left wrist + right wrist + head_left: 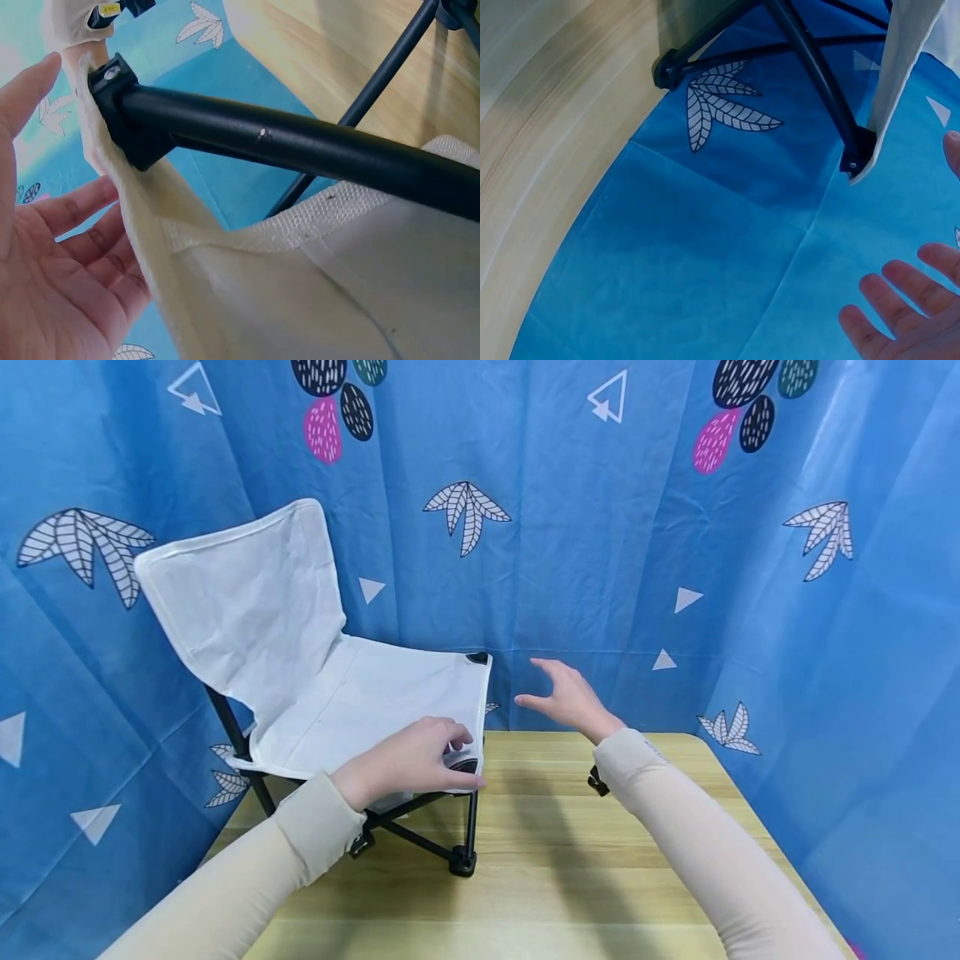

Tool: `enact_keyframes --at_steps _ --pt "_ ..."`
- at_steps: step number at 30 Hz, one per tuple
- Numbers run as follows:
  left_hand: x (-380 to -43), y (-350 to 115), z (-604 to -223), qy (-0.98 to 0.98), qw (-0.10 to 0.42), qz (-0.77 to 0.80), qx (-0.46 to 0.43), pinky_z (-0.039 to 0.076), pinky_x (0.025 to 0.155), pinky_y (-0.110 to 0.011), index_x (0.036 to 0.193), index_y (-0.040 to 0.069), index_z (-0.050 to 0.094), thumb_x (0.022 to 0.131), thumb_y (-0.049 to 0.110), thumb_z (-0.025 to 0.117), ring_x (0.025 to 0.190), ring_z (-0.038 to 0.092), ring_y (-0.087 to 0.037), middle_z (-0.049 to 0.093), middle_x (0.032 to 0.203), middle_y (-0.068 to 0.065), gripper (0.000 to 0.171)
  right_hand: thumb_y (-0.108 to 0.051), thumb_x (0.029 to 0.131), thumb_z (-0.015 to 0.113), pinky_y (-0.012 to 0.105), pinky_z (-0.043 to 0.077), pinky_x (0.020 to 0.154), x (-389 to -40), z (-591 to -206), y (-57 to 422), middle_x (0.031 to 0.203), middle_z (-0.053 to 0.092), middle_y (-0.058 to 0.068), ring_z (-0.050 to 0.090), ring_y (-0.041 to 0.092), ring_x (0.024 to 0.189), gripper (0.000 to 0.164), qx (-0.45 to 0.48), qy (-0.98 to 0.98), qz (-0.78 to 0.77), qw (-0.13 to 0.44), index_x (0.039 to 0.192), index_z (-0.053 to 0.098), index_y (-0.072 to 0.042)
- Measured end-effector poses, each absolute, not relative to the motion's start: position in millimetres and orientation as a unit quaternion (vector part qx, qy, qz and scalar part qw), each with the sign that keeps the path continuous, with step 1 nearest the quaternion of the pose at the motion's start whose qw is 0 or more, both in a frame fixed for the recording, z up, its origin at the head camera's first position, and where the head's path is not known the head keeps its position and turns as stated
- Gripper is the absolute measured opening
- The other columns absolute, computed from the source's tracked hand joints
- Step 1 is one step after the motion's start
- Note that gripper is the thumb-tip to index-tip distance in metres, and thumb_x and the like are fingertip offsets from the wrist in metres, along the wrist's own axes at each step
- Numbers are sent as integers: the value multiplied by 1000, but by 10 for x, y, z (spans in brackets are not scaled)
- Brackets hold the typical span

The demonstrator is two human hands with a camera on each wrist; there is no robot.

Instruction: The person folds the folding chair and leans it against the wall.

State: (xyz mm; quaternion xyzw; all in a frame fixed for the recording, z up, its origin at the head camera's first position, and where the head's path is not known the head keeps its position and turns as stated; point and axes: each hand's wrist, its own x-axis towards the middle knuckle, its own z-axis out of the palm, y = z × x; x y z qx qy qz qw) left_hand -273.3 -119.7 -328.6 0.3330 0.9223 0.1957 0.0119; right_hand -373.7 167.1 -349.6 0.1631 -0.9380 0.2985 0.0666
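A folding chair (375,681) with white fabric and black tube legs stands unfolded on the left of the wooden tabletop. My left hand (412,758) is at the near front corner of its seat, thumb and fingers spread and relaxed. In the left wrist view, the fingertips (112,187) lie right at the seat's fabric edge, beside a black end bracket (112,86) on a frame tube (262,135). My right hand (566,697) hovers to the right of the far front corner (477,657), apart from the chair, holding nothing. Its spread fingers (907,292) show in the right wrist view.
The light wooden tabletop (540,877) extends beneath and in front of the chair. Blue patterned curtain (562,568) hangs behind and along both sides, close to the chair's back. A black foot joint (462,861) rests on the wood below the left hand.
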Motion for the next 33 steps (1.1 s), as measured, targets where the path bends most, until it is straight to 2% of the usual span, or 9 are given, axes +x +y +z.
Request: enact_keyframes --at_steps 5,11,19,33 --pt "-2698 -1165 -3286 921 14 199 333 60 91 -38 123 3 75 86 59 86 94 65 -14 76 114 -7 68 -47 100 78 62 38 127 -3741 -3508 1662 173 42 16 38 39 161 85 165 -937 301 61 168 40 -13" --pt "-2699 -1142 -3331 923 20 197 330 56 83 -35 119 5 77 85 62 86 88 62 -13 75 106 -2 67 -47 100 79 62 39 127 -3761 -3527 1638 171 44 17 40 39 159 85 165 -936 306 61 167 41 -12" --pt "-2714 -1112 -3396 929 16 190 317 54 81 -34 116 7 78 86 61 86 88 60 -12 73 104 1 63 -46 100 78 62 39 126 -3792 -3565 1629 169 46 17 41 40 158 83 166 -935 308 59 166 43 -11" --pt "-2721 -1106 -3439 920 10 220 324 51 73 -31 103 12 81 89 48 86 81 58 -11 70 92 6 40 -48 100 78 61 38 127 -3861 -3578 1503 171 44 16 40 39 159 83 165 -934 313 56 166 44 -11"
